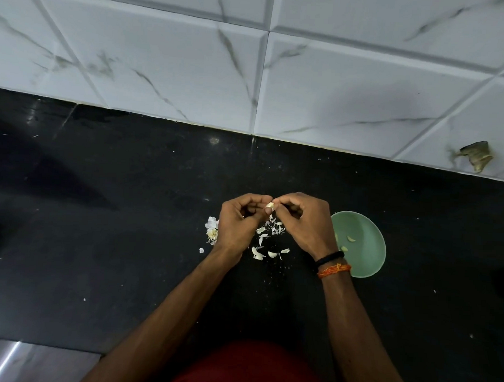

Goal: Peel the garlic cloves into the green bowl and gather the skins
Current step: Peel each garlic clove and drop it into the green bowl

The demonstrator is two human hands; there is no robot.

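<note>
Both hands meet above the black counter (130,215) around one pale garlic clove (269,205). My left hand (239,222) pinches the clove between thumb and fingers. My right hand (304,218) pinches at its tip with curled fingers. Below the hands lie several white garlic skins (267,240) scattered on the counter. The rest of the garlic bulb (211,229) sits just left of my left hand, partly hidden by it. The green bowl (363,252) stands right of my right wrist and holds a few peeled cloves (350,239).
A white marble-patterned tiled wall (249,62) rises behind the counter, with a damaged patch (476,155) at the right. A shiny metal surface (25,363) shows at the lower left corner. Small skin flecks dot the counter.
</note>
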